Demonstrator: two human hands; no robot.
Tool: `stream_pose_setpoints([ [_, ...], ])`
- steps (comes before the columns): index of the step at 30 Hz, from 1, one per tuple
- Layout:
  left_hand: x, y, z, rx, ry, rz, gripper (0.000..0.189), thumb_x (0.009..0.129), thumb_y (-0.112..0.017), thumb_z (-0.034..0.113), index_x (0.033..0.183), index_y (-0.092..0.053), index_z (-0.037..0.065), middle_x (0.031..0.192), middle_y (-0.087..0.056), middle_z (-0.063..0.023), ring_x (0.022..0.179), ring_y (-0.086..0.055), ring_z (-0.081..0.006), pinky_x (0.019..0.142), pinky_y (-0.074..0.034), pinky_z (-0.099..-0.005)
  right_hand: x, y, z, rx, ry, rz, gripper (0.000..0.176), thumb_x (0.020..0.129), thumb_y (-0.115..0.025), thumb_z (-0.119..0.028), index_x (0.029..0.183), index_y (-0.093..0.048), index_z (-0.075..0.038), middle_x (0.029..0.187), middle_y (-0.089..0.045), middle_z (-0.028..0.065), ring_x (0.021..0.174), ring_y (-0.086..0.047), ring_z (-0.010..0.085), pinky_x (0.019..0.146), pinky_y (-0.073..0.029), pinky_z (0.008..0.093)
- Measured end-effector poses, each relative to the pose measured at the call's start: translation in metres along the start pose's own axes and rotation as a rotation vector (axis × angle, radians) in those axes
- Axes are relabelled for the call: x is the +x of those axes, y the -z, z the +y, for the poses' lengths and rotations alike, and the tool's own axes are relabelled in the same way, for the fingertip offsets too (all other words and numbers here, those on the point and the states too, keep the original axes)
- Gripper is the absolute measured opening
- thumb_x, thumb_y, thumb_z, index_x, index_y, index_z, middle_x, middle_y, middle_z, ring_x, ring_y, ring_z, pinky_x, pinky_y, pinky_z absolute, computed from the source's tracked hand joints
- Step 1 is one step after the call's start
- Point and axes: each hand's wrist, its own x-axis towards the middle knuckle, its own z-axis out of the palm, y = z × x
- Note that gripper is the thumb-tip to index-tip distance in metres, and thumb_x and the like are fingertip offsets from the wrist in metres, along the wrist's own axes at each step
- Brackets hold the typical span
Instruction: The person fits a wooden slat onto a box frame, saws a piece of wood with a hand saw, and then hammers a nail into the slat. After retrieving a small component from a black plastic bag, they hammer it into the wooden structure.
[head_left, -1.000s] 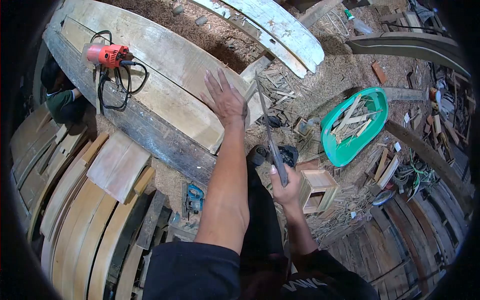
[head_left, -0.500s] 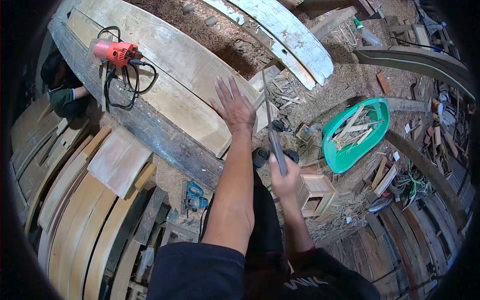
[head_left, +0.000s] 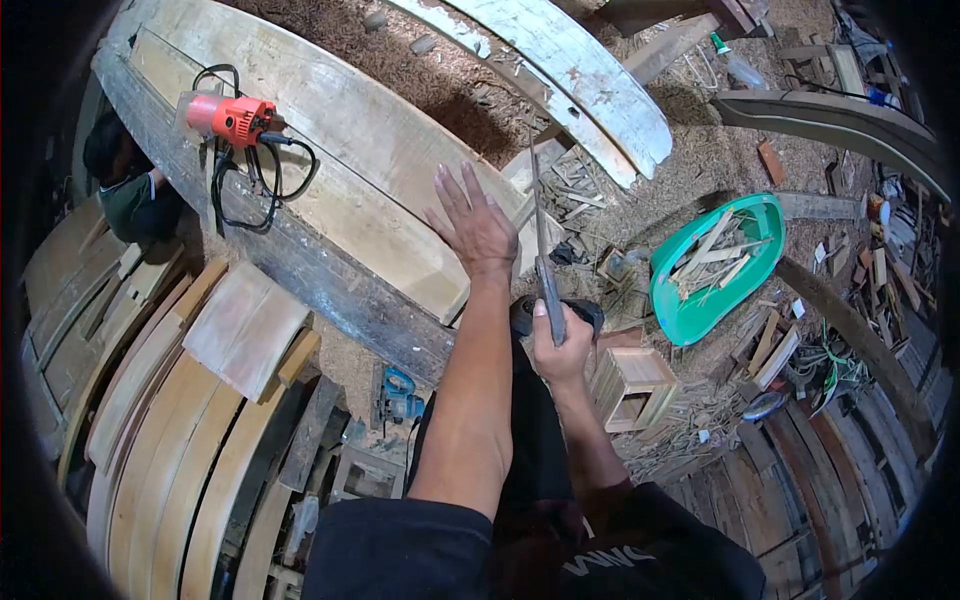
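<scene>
My left hand [head_left: 480,232] lies on the end of a long pale wooden board [head_left: 390,235], fingers spread. Just right of that end, my right hand [head_left: 562,348] is closed around the handle of what looks like a hand saw [head_left: 543,225], seen nearly edge-on. Its thin blade points away from me, beside the board's end. The board rests on a worn grey plank [head_left: 300,265]. Farther up the boards sits a red power tool [head_left: 232,120] with a coiled black cord.
A green tub [head_left: 695,325] with wood offcuts stands to the right, near a small wooden box frame [head_left: 633,388]. A blue power tool [head_left: 400,395] lies below the plank. Curved boards [head_left: 170,420] are stacked at left, near a crouching person [head_left: 135,200]. Shavings cover the floor.
My right hand has shifted slightly forward and left with the saw, whose blade now stands straighter in view. My left hand stays on the board.
</scene>
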Motion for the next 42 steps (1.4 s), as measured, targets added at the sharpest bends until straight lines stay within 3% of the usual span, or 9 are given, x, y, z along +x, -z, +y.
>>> stream_pose_setpoints([
  [5,-0.001,-0.008,-0.003,0.046,-0.024,0.039,0.072,0.091,-0.050,0.022,0.157,-0.021,0.015,0.164,-0.012,-0.0153,0.151,-0.013,-0.0316,0.118,-0.002,-0.0593,-0.004,-0.002,0.019,-0.004,0.044,0.025,0.030,0.090,-0.067,-0.017,0.068,-0.051,-0.004,0.050,-0.043,0.0078,0.043,-0.043,0.0165,0.045,-0.036,0.0335],
  [11,-0.002,-0.003,0.002,0.013,-0.024,0.030,0.063,0.095,-0.044,0.020,0.155,-0.025,0.014,0.163,-0.014,-0.0162,0.151,-0.012,-0.0331,0.117,-0.005,-0.0605,-0.001,-0.003,0.048,-0.029,0.135,0.042,0.030,0.088,-0.066,-0.012,0.064,-0.050,-0.004,0.050,-0.044,0.0093,0.041,-0.045,0.0200,0.044,-0.038,0.0335],
  [14,-0.002,-0.002,0.001,0.007,-0.034,0.031,0.071,0.091,-0.050,0.021,0.156,-0.022,0.012,0.163,-0.013,-0.0176,0.151,-0.014,-0.0326,0.118,-0.003,-0.0605,0.004,-0.003,0.069,0.005,0.148,0.002,0.030,0.088,-0.067,-0.013,0.065,-0.050,-0.004,0.050,-0.044,0.0092,0.041,-0.045,0.0196,0.044,-0.038,0.0331],
  [19,0.000,-0.009,-0.003,0.060,-0.054,0.066,0.071,0.091,-0.050,0.022,0.156,-0.023,0.011,0.163,-0.015,-0.0186,0.151,-0.014,-0.0328,0.118,-0.003,-0.0607,-0.014,-0.007,0.036,0.026,0.026,0.041,0.024,0.088,-0.067,-0.012,0.070,-0.056,-0.002,0.053,-0.047,0.0098,0.043,-0.048,0.0184,0.046,-0.040,0.0325],
  [24,-0.008,-0.006,-0.003,0.017,-0.061,0.073,0.062,0.097,-0.044,0.020,0.155,-0.026,0.012,0.162,-0.015,-0.0175,0.150,-0.014,-0.0333,0.117,-0.006,-0.0608,-0.080,0.010,0.080,-0.031,0.065,0.045,0.014,0.086,-0.067,-0.010,0.077,-0.064,0.000,0.053,-0.049,0.0097,0.044,-0.049,0.0165,0.046,-0.040,0.0314],
  [28,-0.001,-0.008,-0.001,0.034,-0.073,0.100,0.065,0.095,-0.046,0.021,0.155,-0.024,0.011,0.163,-0.015,-0.0178,0.151,-0.014,-0.0327,0.118,-0.004,-0.0603,-0.040,0.006,0.082,0.039,0.168,0.067,0.020,0.087,-0.068,-0.012,0.073,-0.060,0.000,0.053,-0.048,0.0076,0.044,-0.048,0.0146,0.047,-0.039,0.0308],
  [30,-0.006,-0.010,-0.004,0.044,-0.077,0.100,0.067,0.094,-0.047,0.022,0.155,-0.023,0.010,0.163,-0.014,-0.0181,0.151,-0.013,-0.0324,0.118,-0.003,-0.0599,-0.002,0.005,0.045,0.060,0.051,-0.003,0.017,0.087,-0.067,-0.011,0.076,-0.062,0.000,0.055,-0.050,0.0091,0.046,-0.050,0.0173,0.048,-0.041,0.0322],
  [36,-0.001,-0.009,-0.003,0.050,-0.078,0.108,0.066,0.094,-0.046,0.022,0.155,-0.023,0.010,0.163,-0.015,-0.0184,0.151,-0.012,-0.0318,0.118,-0.003,-0.0593,-0.070,0.020,0.073,0.077,0.074,0.051,0.013,0.087,-0.066,-0.011,0.082,-0.067,0.001,0.056,-0.054,0.0085,0.052,-0.058,0.0133,0.051,-0.045,0.0323],
  [42,-0.004,-0.010,-0.006,0.025,-0.094,0.107,0.068,0.093,-0.046,0.022,0.155,-0.023,0.008,0.162,-0.015,-0.0193,0.151,-0.011,-0.0331,0.118,-0.002,-0.0600,0.020,-0.005,0.054,0.090,0.127,0.002,0.020,0.089,-0.066,-0.014,0.074,-0.061,-0.001,0.053,-0.046,0.0042,0.048,-0.043,0.0098,0.047,-0.038,0.0294],
])
